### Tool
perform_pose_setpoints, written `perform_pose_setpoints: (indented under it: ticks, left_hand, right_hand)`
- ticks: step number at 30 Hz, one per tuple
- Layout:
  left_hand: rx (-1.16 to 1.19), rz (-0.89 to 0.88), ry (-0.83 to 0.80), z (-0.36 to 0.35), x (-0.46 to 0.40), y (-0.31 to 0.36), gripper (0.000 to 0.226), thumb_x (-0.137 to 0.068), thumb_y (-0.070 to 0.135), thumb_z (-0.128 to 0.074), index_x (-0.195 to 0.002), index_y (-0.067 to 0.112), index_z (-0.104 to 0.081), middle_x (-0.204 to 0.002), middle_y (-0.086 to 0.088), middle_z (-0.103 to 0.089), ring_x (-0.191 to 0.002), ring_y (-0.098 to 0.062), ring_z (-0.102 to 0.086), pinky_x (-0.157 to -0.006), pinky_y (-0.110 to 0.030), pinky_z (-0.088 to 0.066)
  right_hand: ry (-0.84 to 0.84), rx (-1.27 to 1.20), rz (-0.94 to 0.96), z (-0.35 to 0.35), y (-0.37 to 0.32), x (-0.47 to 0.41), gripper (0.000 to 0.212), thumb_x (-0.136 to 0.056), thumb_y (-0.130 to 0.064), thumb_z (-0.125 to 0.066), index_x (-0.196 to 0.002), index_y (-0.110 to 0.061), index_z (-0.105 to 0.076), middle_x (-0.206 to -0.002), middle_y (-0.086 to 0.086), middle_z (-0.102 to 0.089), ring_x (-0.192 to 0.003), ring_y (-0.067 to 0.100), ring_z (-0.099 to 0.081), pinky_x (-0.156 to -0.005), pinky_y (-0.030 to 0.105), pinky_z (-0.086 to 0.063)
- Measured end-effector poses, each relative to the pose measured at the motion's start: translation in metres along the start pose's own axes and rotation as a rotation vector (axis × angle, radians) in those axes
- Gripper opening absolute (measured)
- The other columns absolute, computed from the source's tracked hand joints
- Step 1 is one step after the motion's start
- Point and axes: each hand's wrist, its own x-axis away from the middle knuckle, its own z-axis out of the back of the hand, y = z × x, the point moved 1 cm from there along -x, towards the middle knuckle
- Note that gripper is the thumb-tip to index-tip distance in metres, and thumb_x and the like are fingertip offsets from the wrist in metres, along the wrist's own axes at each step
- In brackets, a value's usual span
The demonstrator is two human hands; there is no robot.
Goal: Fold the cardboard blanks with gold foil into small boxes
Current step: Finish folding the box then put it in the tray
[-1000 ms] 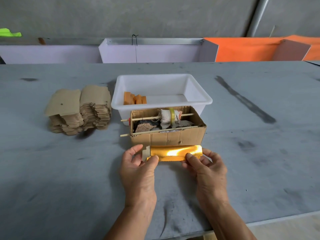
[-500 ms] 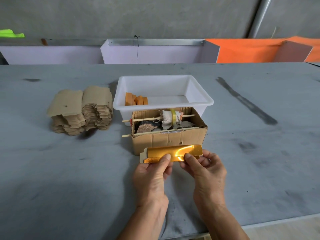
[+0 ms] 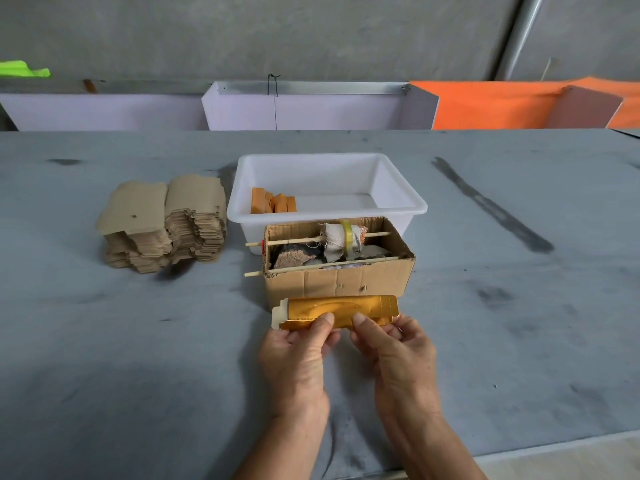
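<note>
A long gold-foil cardboard blank (image 3: 341, 309) is held just in front of the brown carton, lying crosswise with a pale flap at its left end. My left hand (image 3: 298, 362) pinches its lower edge near the middle, thumb on the foil face. My right hand (image 3: 394, 351) pinches the same edge just to the right, its thumb beside the left one. A stack of plain brown blanks (image 3: 162, 221) lies on the table at the left. Several folded orange-gold boxes (image 3: 273, 202) stand in the left end of a white plastic tub (image 3: 401, 188).
A brown carton (image 3: 339, 278) with two wooden sticks across its top and a taped cloth roll (image 3: 343, 237) stands directly behind the blank, touching the tub. The grey table (image 3: 519, 306) has dark smears. Lilac and orange bins (image 3: 311, 109) line the far edge.
My left hand slid right along the blank from its left end to the middle, next to my right thumb. The blank tilted up, showing more of its foil face.
</note>
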Motion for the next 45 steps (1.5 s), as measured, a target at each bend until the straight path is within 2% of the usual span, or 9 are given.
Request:
perform_pose_setpoints:
  ticks: [6,11,15,20,23,26,34,42,45]
  left_hand:
    - [0.03,0.013,-0.017,0.002,0.001,0.002,0.015,-0.073,-0.014,-0.068,-0.082,-0.003,-0.062,-0.059,-0.003,-0.068,-0.05,-0.012,-0.065,-0.049,-0.021,-0.054]
    - [0.026,0.03,-0.029,0.004,-0.001,0.005,0.016,-0.072,-0.013,-0.069,-0.075,0.0,-0.062,-0.058,-0.005,-0.068,-0.051,-0.014,-0.065,-0.049,-0.022,-0.054]
    - [0.02,0.03,-0.034,0.006,-0.001,0.005,0.015,-0.072,-0.012,-0.069,-0.08,-0.002,-0.063,-0.061,-0.005,-0.069,-0.054,-0.015,-0.066,-0.049,-0.023,-0.055]
    - [0.066,0.077,-0.025,0.003,0.0,0.004,0.017,-0.075,-0.009,-0.068,-0.09,-0.003,-0.062,-0.074,-0.012,-0.067,-0.061,-0.019,-0.063,-0.05,-0.02,-0.053]
    - [0.114,0.122,-0.04,-0.002,0.0,0.004,0.015,-0.076,-0.006,-0.068,-0.085,0.005,-0.062,-0.075,-0.008,-0.066,-0.062,-0.015,-0.061,-0.049,-0.018,-0.051]
    - [0.145,0.17,-0.024,-0.006,-0.002,0.005,0.016,-0.073,0.004,-0.073,-0.083,0.012,-0.064,-0.075,-0.005,-0.066,-0.06,-0.013,-0.057,-0.043,-0.016,-0.046]
    - [0.158,0.237,0.044,-0.007,-0.011,0.002,0.04,-0.073,0.008,-0.074,-0.11,0.009,-0.061,-0.089,-0.008,-0.065,-0.065,-0.015,-0.056,-0.039,-0.014,-0.043]
    - [0.09,0.256,-0.029,-0.008,-0.01,0.0,0.032,-0.066,0.011,-0.077,-0.095,0.008,-0.063,-0.076,-0.006,-0.063,-0.055,-0.012,-0.052,-0.04,-0.016,-0.043]
    - [0.079,0.243,-0.03,-0.012,-0.008,0.0,0.039,-0.069,0.005,-0.076,-0.106,0.005,-0.063,-0.084,-0.01,-0.064,-0.06,-0.014,-0.053,-0.047,-0.02,-0.042]
  right_hand:
    - [-0.003,0.07,-0.11,-0.005,0.0,-0.001,0.027,-0.063,0.005,-0.075,-0.085,0.001,-0.06,-0.063,0.011,-0.059,-0.049,0.015,-0.06,-0.046,0.02,-0.05]
    - [-0.004,0.028,-0.146,-0.006,-0.006,-0.002,0.048,-0.056,0.004,-0.075,-0.101,0.004,-0.059,-0.065,0.015,-0.063,-0.048,0.016,-0.062,-0.046,0.02,-0.051]
    - [-0.027,0.021,-0.182,-0.005,-0.006,-0.002,0.039,-0.051,0.001,-0.074,-0.087,0.002,-0.059,-0.062,0.013,-0.065,-0.047,0.016,-0.062,-0.046,0.019,-0.052]
    - [-0.044,0.039,-0.121,-0.006,-0.005,-0.005,0.032,-0.055,0.002,-0.074,-0.083,0.002,-0.06,-0.061,0.01,-0.066,-0.049,0.016,-0.063,-0.05,0.021,-0.054]
    - [-0.066,0.064,-0.081,-0.006,-0.004,-0.005,0.025,-0.061,0.004,-0.074,-0.083,0.001,-0.062,-0.062,0.009,-0.067,-0.052,0.015,-0.064,-0.053,0.023,-0.054]
    - [-0.075,0.084,-0.07,-0.005,-0.003,-0.001,0.033,-0.057,-0.001,-0.076,-0.087,0.004,-0.063,-0.067,0.013,-0.068,-0.055,0.017,-0.066,-0.054,0.023,-0.054]
    - [-0.078,0.086,-0.077,-0.007,0.001,0.003,0.034,-0.056,-0.002,-0.075,-0.088,0.006,-0.064,-0.07,0.015,-0.07,-0.056,0.019,-0.067,-0.053,0.022,-0.054]
    - [-0.067,0.086,-0.059,-0.007,0.003,0.001,0.035,-0.056,-0.003,-0.076,-0.088,0.005,-0.064,-0.073,0.014,-0.072,-0.06,0.019,-0.068,-0.056,0.024,-0.055]
    - [-0.068,0.088,-0.047,-0.008,0.005,0.003,0.032,-0.056,-0.002,-0.075,-0.087,0.002,-0.066,-0.071,0.012,-0.072,-0.061,0.017,-0.068,-0.056,0.023,-0.055]
